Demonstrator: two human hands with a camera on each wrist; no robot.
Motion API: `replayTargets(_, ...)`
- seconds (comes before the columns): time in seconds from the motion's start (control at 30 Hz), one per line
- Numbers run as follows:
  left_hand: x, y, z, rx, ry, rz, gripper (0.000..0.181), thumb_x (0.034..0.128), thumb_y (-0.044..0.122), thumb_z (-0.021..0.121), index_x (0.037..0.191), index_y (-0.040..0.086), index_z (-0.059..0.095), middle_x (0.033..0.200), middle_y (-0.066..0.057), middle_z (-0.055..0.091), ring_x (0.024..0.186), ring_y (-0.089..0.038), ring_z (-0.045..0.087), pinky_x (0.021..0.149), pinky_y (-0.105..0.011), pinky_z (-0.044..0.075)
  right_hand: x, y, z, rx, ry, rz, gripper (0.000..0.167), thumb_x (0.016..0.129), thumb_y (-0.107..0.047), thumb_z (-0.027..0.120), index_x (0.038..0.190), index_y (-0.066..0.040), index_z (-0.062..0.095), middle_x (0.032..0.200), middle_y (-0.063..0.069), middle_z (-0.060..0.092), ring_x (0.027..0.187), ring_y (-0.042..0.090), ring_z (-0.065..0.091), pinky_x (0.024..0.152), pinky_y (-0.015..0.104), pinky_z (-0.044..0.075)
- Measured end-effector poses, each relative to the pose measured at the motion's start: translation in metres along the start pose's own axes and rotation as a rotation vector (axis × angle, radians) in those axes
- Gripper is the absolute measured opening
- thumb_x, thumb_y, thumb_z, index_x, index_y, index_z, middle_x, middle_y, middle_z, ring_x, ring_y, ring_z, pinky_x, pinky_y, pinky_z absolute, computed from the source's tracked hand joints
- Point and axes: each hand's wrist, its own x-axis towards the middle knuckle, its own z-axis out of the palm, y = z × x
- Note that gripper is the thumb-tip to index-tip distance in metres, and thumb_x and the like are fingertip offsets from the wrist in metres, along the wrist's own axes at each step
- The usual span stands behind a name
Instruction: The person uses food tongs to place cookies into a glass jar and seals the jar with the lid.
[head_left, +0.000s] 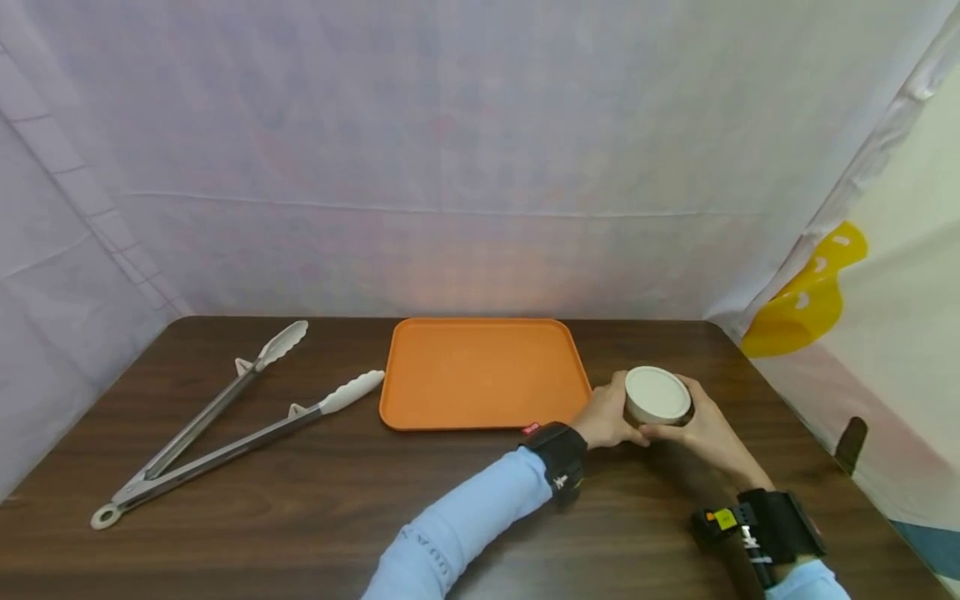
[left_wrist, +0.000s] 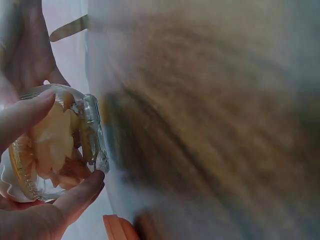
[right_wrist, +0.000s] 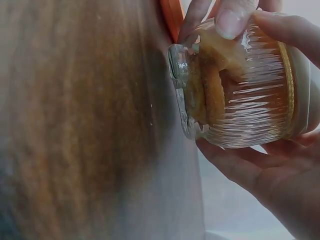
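A ribbed clear glass jar (right_wrist: 250, 100) with a white lid (head_left: 657, 395) is upright at the right of the table, between both hands. Pale yellow and brownish pieces (left_wrist: 52, 137) show through its glass; their kind is unclear. My left hand (head_left: 606, 415) grips the jar's left side, with fingers and thumb curved round it. On the opposite side, my right hand (head_left: 707, 429) holds it too, thumb at the front near the left thumb. The jar's base is close to the tabletop; whether it touches, I cannot tell.
An orange tray (head_left: 480, 375) lies at the table's back middle, just left of the left hand. Spread metal tongs (head_left: 255, 442) with white tips lie on the left, one tip next to the tray. A yellow shape (head_left: 802, 308) is on the right-hand curtain beyond the brown table (head_left: 315, 533).
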Motion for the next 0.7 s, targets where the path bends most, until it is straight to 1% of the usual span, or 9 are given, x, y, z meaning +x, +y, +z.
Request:
replayTargets(0.17, 0.002, 0.001, 0.001, 0.004, 0.008, -0.018, 0.088, 0.0686, 0.018, 0.094, 0.139, 0.004, 0.043, 0.129, -0.017, 0.066, 0.118, -0.02, 0.065, 0.094, -0.02, 0.05, 0.002, 0.003, 0.001, 0.017, -0.021, 0.017, 0.095, 0.082, -0.016, 0.082, 0.15, 0.012, 0.021, 0.146, 0.037, 0.033, 0.129, 0.05, 0.038, 0.101, 0.061, 0.035)
replayTargets(0.37, 0.005, 0.002, -0.001, 0.001, -0.023, -0.047, 0.086, 0.0698, 0.015, 0.093, 0.14, 0.004, 0.043, 0.131, -0.017, 0.065, 0.119, -0.02, 0.064, 0.092, -0.02, 0.05, 0.005, 0.005, 0.001, 0.035, -0.045, 0.029, 0.097, 0.083, -0.017, 0.081, 0.151, 0.011, 0.018, 0.148, 0.037, 0.031, 0.131, 0.05, 0.036, 0.102, 0.062, 0.033)
replayTargets(0.47, 0.006, 0.002, -0.003, 0.001, -0.046, -0.053, 0.086, 0.0708, 0.014, 0.092, 0.141, 0.005, 0.043, 0.133, -0.016, 0.064, 0.12, -0.021, 0.063, 0.093, -0.021, 0.05, 0.005, 0.007, 0.001, 0.047, -0.072, 0.042, 0.101, 0.084, -0.018, 0.08, 0.153, 0.01, 0.012, 0.15, 0.038, 0.025, 0.133, 0.051, 0.032, 0.103, 0.065, 0.031)
replayTargets(0.57, 0.006, 0.001, -0.004, 0.004, -0.077, -0.064, 0.086, 0.0721, 0.015, 0.091, 0.142, 0.005, 0.043, 0.134, -0.015, 0.063, 0.122, -0.021, 0.062, 0.094, -0.022, 0.049, 0.005, 0.009, -0.001, 0.044, -0.109, 0.055, 0.109, 0.086, -0.021, 0.079, 0.156, 0.006, 0.001, 0.154, 0.04, 0.017, 0.136, 0.054, 0.027, 0.104, 0.067, 0.03)
replayTargets(0.6, 0.006, 0.0, -0.006, 0.007, -0.094, -0.065, 0.086, 0.0729, 0.016, 0.091, 0.143, 0.005, 0.043, 0.135, -0.014, 0.063, 0.122, -0.021, 0.062, 0.095, -0.022, 0.049, 0.005, 0.008, -0.002, 0.036, -0.114, 0.048, 0.109, 0.087, -0.022, 0.078, 0.156, 0.006, -0.001, 0.155, 0.041, 0.014, 0.137, 0.055, 0.026, 0.104, 0.068, 0.03)
replayTargets(0.67, 0.005, -0.002, -0.01, 0.046, -0.136, -0.06, 0.084, 0.0756, 0.021, 0.089, 0.145, 0.005, 0.044, 0.138, -0.013, 0.061, 0.125, -0.02, 0.06, 0.099, -0.021, 0.047, 0.004, 0.005, -0.006, 0.001, -0.095, 0.019, 0.105, 0.09, -0.022, 0.074, 0.157, 0.007, -0.002, 0.154, 0.043, 0.016, 0.137, 0.057, 0.028, 0.104, 0.069, 0.032)
replayTargets(0.7, 0.005, -0.004, -0.015, 0.053, -0.161, -0.051, 0.083, 0.077, 0.022, 0.088, 0.145, 0.004, 0.045, 0.14, -0.012, 0.06, 0.127, -0.02, 0.059, 0.1, -0.021, 0.046, 0.003, 0.002, -0.009, -0.01, -0.061, 0.002, 0.1, 0.092, -0.022, 0.072, 0.156, 0.008, 0.002, 0.154, 0.043, 0.018, 0.138, 0.057, 0.029, 0.106, 0.068, 0.033)
